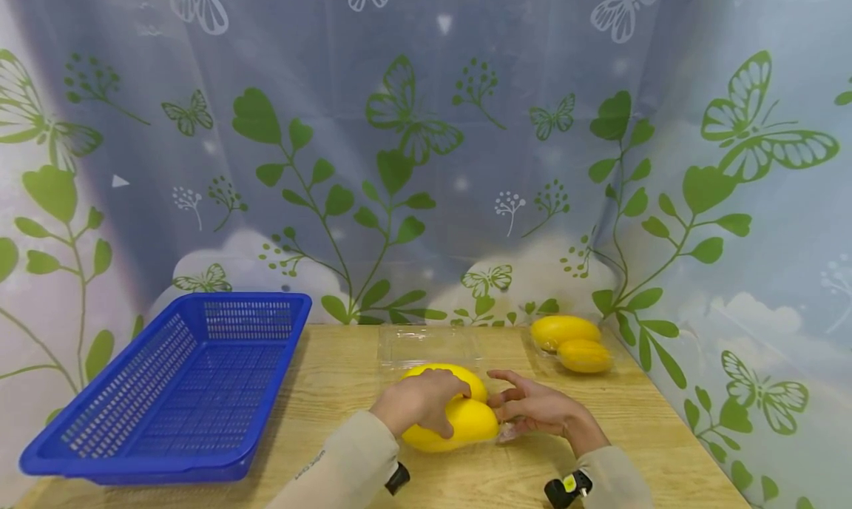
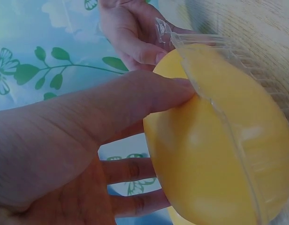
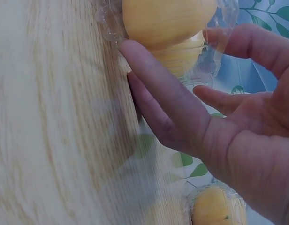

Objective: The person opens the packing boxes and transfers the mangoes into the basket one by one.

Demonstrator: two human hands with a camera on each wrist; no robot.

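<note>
Two smooth yellow oval fruits [image 1: 459, 424] lie side by side in a clear plastic tray [image 2: 238, 150] on the wooden table. My left hand [image 1: 422, 402] is over them from the left and grips them. Its thumb presses the near fruit by the tray's edge in the left wrist view, and its fingers reach over the far one. At the tray's right end is my right hand [image 1: 535, 409], fingers spread and loosely bent around the plastic. In the right wrist view its fingertips [image 3: 130, 49] are beside the tray's rim; firm contact cannot be told.
A blue plastic basket [image 1: 269, 409] stands on the left. Behind the fruits lies a flat clear plastic piece [image 1: 429, 346], perhaps a lid. Two more yellow fruits [image 1: 566, 333] in clear packaging sit at the back right. A patterned curtain [image 1: 426, 235] hangs behind the table.
</note>
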